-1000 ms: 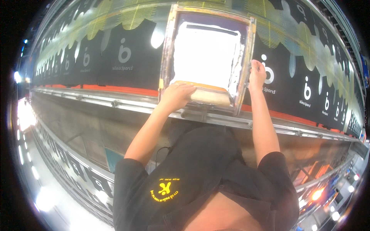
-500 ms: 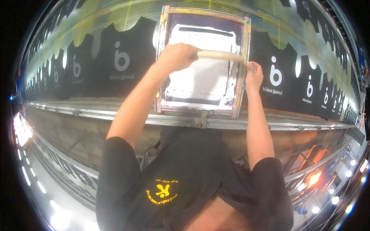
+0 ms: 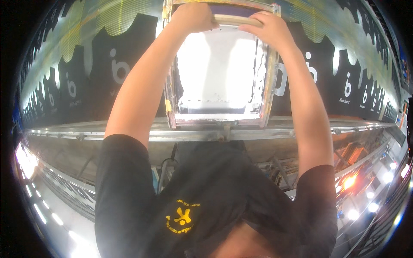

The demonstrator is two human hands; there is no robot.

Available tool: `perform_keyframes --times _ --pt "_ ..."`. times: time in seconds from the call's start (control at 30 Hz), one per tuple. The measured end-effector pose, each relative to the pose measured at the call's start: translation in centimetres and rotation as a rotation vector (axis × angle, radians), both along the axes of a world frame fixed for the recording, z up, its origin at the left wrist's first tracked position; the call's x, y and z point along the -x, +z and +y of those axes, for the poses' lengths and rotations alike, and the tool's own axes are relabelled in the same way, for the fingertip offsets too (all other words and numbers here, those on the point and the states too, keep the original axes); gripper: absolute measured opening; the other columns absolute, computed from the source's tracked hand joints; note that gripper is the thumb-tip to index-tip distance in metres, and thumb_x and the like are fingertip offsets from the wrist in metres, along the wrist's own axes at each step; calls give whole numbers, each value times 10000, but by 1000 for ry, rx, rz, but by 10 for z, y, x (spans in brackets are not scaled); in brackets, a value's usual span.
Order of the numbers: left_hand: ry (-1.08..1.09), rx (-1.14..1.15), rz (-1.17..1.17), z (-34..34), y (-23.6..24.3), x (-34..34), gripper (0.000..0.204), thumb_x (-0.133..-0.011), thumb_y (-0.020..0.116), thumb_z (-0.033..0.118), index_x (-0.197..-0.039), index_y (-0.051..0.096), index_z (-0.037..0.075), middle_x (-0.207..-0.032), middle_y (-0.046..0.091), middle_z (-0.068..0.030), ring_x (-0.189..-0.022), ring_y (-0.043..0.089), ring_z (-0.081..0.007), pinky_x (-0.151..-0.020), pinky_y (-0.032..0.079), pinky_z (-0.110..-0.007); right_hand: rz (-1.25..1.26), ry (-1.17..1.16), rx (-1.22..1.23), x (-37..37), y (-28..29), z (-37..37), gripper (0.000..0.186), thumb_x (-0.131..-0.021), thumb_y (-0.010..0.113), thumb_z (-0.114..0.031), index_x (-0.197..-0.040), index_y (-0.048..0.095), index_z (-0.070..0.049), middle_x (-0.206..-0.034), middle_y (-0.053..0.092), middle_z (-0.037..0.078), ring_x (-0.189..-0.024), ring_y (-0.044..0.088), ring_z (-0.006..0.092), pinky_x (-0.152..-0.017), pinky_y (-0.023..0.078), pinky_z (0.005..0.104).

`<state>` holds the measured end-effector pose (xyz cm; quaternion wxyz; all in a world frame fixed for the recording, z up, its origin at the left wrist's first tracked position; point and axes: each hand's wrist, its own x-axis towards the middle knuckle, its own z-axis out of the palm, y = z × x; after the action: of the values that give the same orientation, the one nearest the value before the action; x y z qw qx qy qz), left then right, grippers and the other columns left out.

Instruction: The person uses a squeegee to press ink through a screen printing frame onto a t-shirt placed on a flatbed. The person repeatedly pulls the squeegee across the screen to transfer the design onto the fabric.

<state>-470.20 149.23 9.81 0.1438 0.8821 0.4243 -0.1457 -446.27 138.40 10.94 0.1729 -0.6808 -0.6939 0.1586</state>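
Note:
My left hand (image 3: 193,17) and my right hand (image 3: 266,28) both grip a wooden-handled squeegee (image 3: 234,20) lying across the far end of a printing screen. The screen's metal frame (image 3: 267,86) lies flat on the long table in front of me. Its mesh (image 3: 217,71) shines white with ink and glare. Both my arms reach straight out over the frame. My black shirt with a yellow emblem (image 3: 183,215) fills the lower part of the view.
A row of black T-shirts with white prints (image 3: 116,69) lies along the table on both sides of the screen, with others to the right (image 3: 344,86). A metal rail (image 3: 129,135) runs along the table's near edge. Bright lamps glare at lower left and lower right.
The squeegee went from the near end of the screen to the far end under my left hand. My right hand left the frame's right edge and took hold of the squeegee.

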Motion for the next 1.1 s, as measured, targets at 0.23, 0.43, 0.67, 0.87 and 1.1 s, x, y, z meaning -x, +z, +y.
perform_keyframes --times 0.23,0.43,0.67,0.87,1.1 --pt "72 -47 -88 -72 -9 22 379 -888 784 521 -1002 833 163 -813 775 -55 -812 767 -271 -734 609 -440 -240 -40 85 37 -32 -52 449 -845 798 -600 -981 806 -172 -907 771 53 -803 759 306 -679 587 460" --pt "147 69 -176 -224 -3 68 355 -794 829 264 -1130 793 154 -1046 792 -104 -903 772 -307 -798 624 -444 -176 43 -90 75 -51 -212 301 -688 888 -223 -943 738 -163 -885 699 10 -811 721 228 -682 574 403" --pt "86 26 -361 -275 -3 94 297 -784 796 215 -1053 783 90 -1001 782 -130 -886 754 -359 -783 602 -470 -78 70 -164 91 -36 -259 311 -719 883 -213 -967 718 -125 -955 717 41 -878 724 266 -745 572 426" --pt "40 218 -38 -163 46 53 382 -906 791 490 -913 834 111 -852 772 -133 -857 760 -341 -749 606 -482 -73 107 30 55 14 -161 352 -800 861 -413 -861 682 -116 -803 702 77 -781 720 315 -687 570 471" --pt "21 73 -106 -6 19 1 476 -876 783 576 -938 850 109 -786 765 -124 -782 758 -342 -751 604 -470 -145 -16 144 4 -1 3 318 -852 817 -490 -945 777 -188 -852 763 75 -843 747 317 -729 577 483"
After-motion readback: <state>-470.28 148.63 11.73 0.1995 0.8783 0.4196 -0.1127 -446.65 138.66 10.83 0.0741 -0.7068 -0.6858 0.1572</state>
